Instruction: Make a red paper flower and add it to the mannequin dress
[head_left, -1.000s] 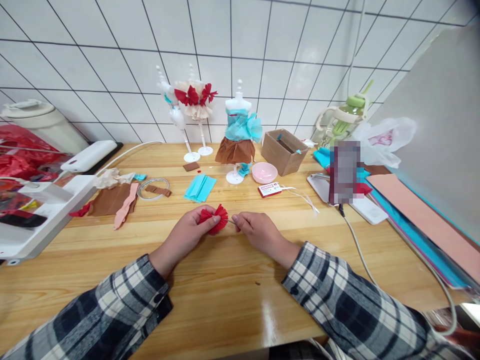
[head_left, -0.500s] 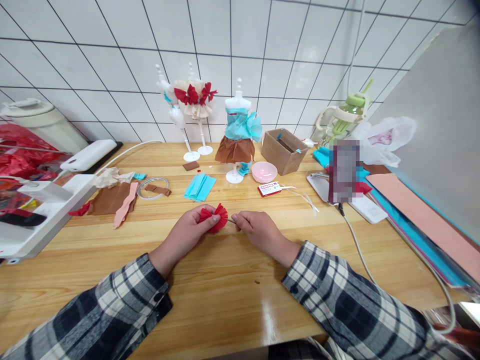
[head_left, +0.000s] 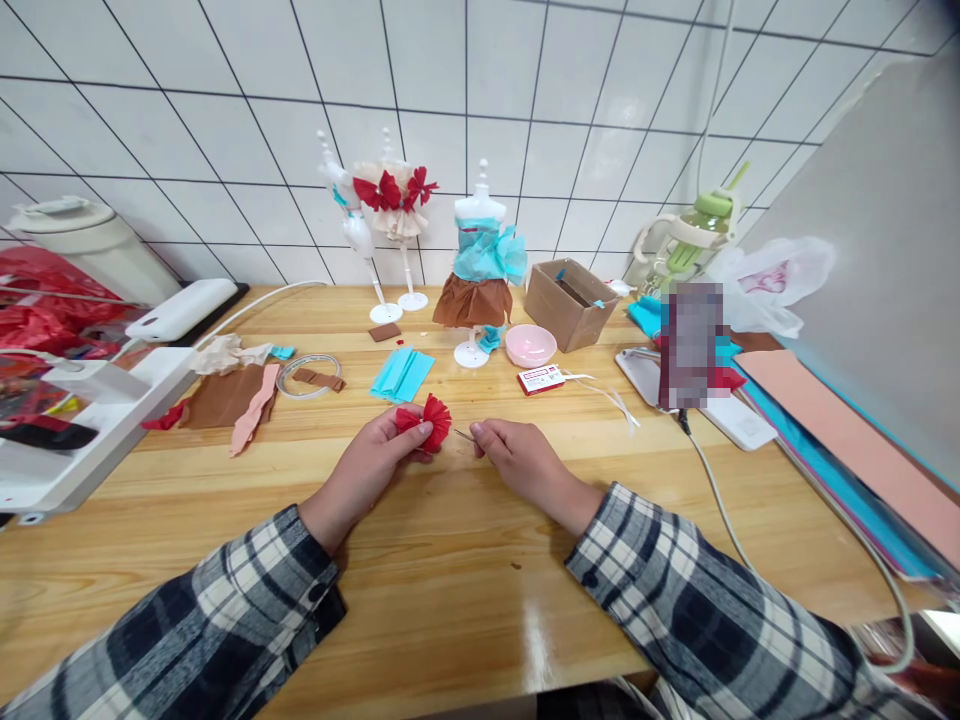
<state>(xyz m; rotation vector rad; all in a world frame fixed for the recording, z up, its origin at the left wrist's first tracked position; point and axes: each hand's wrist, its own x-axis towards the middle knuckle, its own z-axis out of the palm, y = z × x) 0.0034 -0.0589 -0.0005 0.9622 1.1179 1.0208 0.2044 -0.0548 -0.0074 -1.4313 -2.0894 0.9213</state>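
Between the thumb and fingers of my left hand point(head_left: 386, 440) is a red crepe-paper bow point(head_left: 435, 422), its pleats fanned out towards the right. My right hand point(head_left: 517, 460) pinches a thin, pointed metal tool point(head_left: 463, 435); most of it is hidden in the fingers. The tip points left and ends just short of the red pleats. Beyond my hands, folded turquoise crepe paper point(head_left: 402, 374) lies on the table. Behind it stands a small dress form point(head_left: 481, 265) in a turquoise top and brown skirt.
Two more dress forms, one with red bows point(head_left: 395, 190), stand by the tiled wall. A pink bowl point(head_left: 531, 345), cardboard box point(head_left: 570, 310) and red-white packet point(head_left: 541, 379) sit beyond my right hand. Tape roll point(head_left: 283, 380) and paper scraps lie left; a phone point(head_left: 690, 345) and cable are right.
The tool's tip has come away from the red pleats, leaving a small gap. My left hand has tilted the bow and shifted it slightly up and left.
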